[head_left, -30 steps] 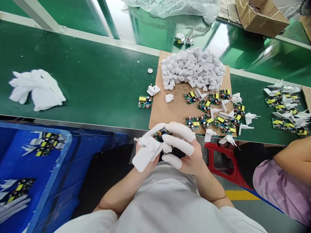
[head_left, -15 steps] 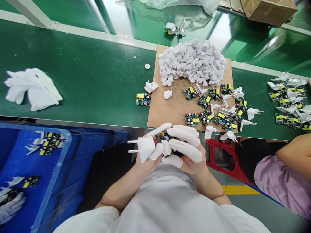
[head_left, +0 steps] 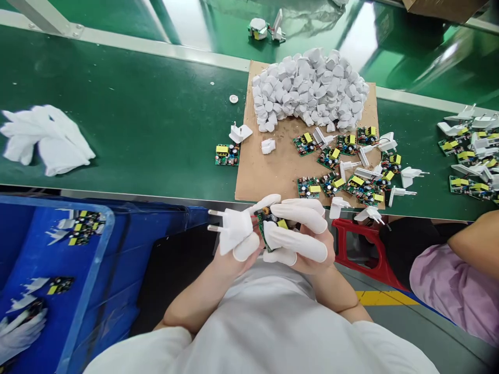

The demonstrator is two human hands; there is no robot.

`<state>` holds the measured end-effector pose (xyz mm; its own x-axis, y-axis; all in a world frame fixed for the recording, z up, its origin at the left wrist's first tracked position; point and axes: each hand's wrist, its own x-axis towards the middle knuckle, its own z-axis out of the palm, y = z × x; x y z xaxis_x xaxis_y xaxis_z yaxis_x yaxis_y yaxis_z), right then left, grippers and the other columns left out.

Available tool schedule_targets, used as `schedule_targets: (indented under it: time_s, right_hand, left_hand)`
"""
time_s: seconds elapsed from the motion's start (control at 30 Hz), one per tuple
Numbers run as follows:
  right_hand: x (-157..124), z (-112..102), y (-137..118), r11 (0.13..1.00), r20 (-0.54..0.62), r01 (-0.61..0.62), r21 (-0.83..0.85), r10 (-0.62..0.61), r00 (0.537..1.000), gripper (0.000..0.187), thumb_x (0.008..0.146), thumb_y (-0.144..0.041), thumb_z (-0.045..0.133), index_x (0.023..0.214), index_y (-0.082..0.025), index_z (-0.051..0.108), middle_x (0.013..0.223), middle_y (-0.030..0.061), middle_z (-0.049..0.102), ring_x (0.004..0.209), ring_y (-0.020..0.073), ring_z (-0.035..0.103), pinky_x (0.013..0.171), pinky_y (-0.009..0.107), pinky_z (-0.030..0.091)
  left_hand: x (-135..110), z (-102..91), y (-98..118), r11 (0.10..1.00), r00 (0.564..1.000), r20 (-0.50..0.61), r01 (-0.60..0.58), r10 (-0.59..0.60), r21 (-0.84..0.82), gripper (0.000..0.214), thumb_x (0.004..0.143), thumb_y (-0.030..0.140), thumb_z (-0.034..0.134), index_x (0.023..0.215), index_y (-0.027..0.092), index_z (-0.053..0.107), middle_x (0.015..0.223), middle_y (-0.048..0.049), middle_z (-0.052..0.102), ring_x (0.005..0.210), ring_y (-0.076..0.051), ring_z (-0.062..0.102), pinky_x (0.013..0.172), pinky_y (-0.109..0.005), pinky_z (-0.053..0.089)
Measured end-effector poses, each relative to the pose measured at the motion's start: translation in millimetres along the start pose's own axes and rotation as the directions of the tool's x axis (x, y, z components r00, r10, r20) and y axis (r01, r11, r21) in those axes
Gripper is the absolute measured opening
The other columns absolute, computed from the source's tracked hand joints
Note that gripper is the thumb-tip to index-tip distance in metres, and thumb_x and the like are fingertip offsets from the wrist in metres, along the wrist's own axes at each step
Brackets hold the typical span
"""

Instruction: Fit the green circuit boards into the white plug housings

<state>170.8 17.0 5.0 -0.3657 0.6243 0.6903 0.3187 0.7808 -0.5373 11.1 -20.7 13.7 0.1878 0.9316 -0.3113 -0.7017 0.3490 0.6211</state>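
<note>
Left hand (head_left: 240,255): half closed, held a white plastic 2-pin plug (head_left: 236,228).
Right hand (head_left: 312,236): curled around a small green circuit board (head_left: 265,214).
Place: beside the near edge of the green bench (head_left: 156,130).

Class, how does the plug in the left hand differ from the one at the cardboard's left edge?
The held plug is in the left hand; the lying plug is at the cardboard's left edge. In the picture, the held plug's pins point left; the lying plug's point up. Both are white, with two pins.
</note>
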Motion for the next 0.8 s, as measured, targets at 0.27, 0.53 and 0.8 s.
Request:
schedule_targets:
  time_s: [0.27,0.53,0.8]
  right_hand:
    - [24,2,-9,0.945,-0.103,0.026,0.326,0.008,0.995,0.016,0.102,-0.019,0.068,0.117,-0.024,0.072,0.116,0.0101,0.075,0.102,0.0249,0.074,0.086,0.043,0.07]
    - [19,-4,2,0.958,-0.046,0.085,0.275,-0.075,0.996,0.027,0.112,-0.037,0.06,0.134,-0.026,0.071,0.118,0.0093,0.077,0.104,0.0245,0.077,0.079,0.041,0.069]
    - [18,-5,3,0.985,-0.002,0.14,0.105,-0.141,0.99,0.04,0.116,-0.04,0.057,0.149,-0.019,0.062,0.121,0.0115,0.08,0.111,0.0239,0.077,0.085,0.038,0.07]
  left_hand:
    - [0,17.4,-2,0.999,0.976,-0.22,-0.012,0.002,-0.045,0.053,0.051,0.059,0.108,0.085,0.029,0.079,0.098,-0.0089,0.083,0.123,-0.041,0.076,0.099,-0.052,0.069]
    - [-4,16.9,-3,1.0,0.979,-0.202,0.005,-0.008,-0.019,0.045,0.057,0.058,0.106,0.078,0.03,0.077,0.085,-0.0056,0.079,0.11,-0.037,0.079,0.094,-0.05,0.069]
    - [0,14.7,-8,0.994,0.95,-0.305,-0.088,0.063,-0.07,0.045,0.052,0.053,0.108,0.075,0.03,0.077,0.08,-0.0038,0.077,0.112,-0.036,0.079,0.089,-0.045,0.07]
